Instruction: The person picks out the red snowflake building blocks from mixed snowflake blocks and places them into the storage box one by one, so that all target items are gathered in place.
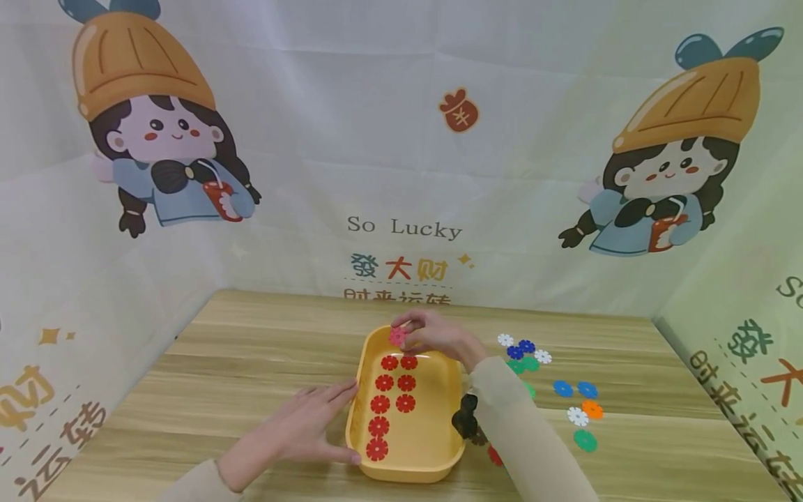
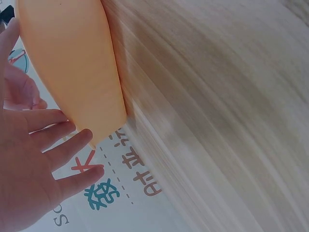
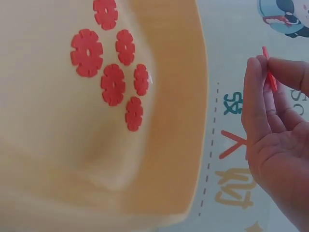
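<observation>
A yellow tray [image 1: 433, 446] lies lengthwise on the wooden table. Inside it, several red snowflake discs [image 1: 385, 382] form a long left column and a shorter one beside it. My right hand [image 1: 436, 335] is over the tray's far end and pinches another red snowflake disc [image 1: 398, 337] between thumb and fingers; in the right wrist view this disc [image 3: 270, 70] shows edge-on. My left hand [image 1: 307, 425] rests against the tray's left side with fingers spread, thumb near the front corner. The left wrist view shows its straight fingers along the tray's outer wall [image 2: 72, 58].
Right of the tray lie loose discs: white [image 1: 578, 416], orange [image 1: 592, 409], blue [image 1: 562, 388], green [image 1: 585, 440] and dark blue ones. Black discs [image 1: 465, 418] sit by the tray's right rim, partly behind the right sleeve. A printed cloth [image 1: 401, 174] stands behind the table [image 1: 263, 348].
</observation>
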Action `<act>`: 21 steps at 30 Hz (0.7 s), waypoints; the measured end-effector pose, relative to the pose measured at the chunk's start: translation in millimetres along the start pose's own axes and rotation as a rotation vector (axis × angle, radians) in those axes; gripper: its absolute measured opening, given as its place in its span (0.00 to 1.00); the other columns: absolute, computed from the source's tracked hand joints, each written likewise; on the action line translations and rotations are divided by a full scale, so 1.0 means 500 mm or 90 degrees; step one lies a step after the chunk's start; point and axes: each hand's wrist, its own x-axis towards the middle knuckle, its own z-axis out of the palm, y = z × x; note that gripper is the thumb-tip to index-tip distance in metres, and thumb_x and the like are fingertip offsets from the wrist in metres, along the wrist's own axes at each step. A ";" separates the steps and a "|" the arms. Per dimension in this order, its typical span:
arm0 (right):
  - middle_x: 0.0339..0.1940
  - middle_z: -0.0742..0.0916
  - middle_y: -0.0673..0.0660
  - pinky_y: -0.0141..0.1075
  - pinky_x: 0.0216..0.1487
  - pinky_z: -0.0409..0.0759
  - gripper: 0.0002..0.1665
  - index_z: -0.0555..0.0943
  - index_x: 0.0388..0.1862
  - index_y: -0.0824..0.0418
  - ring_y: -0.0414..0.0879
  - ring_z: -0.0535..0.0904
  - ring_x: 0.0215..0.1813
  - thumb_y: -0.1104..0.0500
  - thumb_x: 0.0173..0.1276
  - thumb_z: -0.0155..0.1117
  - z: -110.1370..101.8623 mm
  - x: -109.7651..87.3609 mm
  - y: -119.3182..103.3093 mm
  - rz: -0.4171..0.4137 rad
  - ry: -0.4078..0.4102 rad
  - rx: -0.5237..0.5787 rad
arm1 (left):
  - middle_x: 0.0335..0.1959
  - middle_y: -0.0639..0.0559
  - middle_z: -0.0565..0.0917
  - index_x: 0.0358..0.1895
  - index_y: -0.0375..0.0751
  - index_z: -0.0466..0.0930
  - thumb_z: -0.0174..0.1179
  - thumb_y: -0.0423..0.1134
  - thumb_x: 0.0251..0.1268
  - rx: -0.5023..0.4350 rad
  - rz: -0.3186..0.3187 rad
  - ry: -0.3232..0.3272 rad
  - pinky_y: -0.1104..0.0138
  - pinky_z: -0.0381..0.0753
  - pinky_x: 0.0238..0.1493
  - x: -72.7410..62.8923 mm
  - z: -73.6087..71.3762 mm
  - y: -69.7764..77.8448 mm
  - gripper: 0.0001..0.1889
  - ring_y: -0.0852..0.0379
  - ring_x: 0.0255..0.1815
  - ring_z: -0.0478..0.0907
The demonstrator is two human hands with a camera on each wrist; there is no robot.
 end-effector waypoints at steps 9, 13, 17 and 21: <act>0.35 0.77 0.61 0.46 0.44 0.75 0.19 0.72 0.47 0.68 0.56 0.77 0.38 0.73 0.54 0.57 0.026 0.010 0.026 0.068 -0.042 -0.068 | 0.65 0.45 0.59 0.64 0.35 0.58 0.51 0.73 0.41 -0.002 0.001 0.000 0.46 0.57 0.55 -0.001 0.000 0.001 0.52 0.45 0.60 0.60; 0.33 0.77 0.61 0.43 0.41 0.77 0.18 0.73 0.45 0.67 0.50 0.77 0.34 0.73 0.53 0.55 0.030 0.010 0.036 0.094 -0.049 -0.092 | 0.65 0.44 0.59 0.64 0.35 0.58 0.52 0.72 0.41 -0.004 0.000 -0.001 0.46 0.57 0.55 0.000 -0.001 0.001 0.52 0.45 0.60 0.60; 0.32 0.78 0.61 0.41 0.37 0.78 0.19 0.74 0.44 0.66 0.50 0.78 0.32 0.74 0.50 0.53 0.034 0.010 0.041 0.116 -0.072 -0.116 | 0.65 0.44 0.59 0.64 0.35 0.59 0.52 0.72 0.41 -0.007 0.000 -0.003 0.46 0.57 0.55 0.000 -0.003 0.002 0.51 0.45 0.60 0.60; 0.30 0.78 0.60 0.40 0.35 0.79 0.18 0.73 0.42 0.66 0.49 0.77 0.30 0.75 0.50 0.52 0.041 0.010 0.038 0.145 -0.095 -0.146 | 0.65 0.44 0.59 0.64 0.35 0.59 0.52 0.72 0.41 -0.006 -0.002 -0.004 0.46 0.57 0.55 0.000 -0.003 0.002 0.51 0.45 0.60 0.60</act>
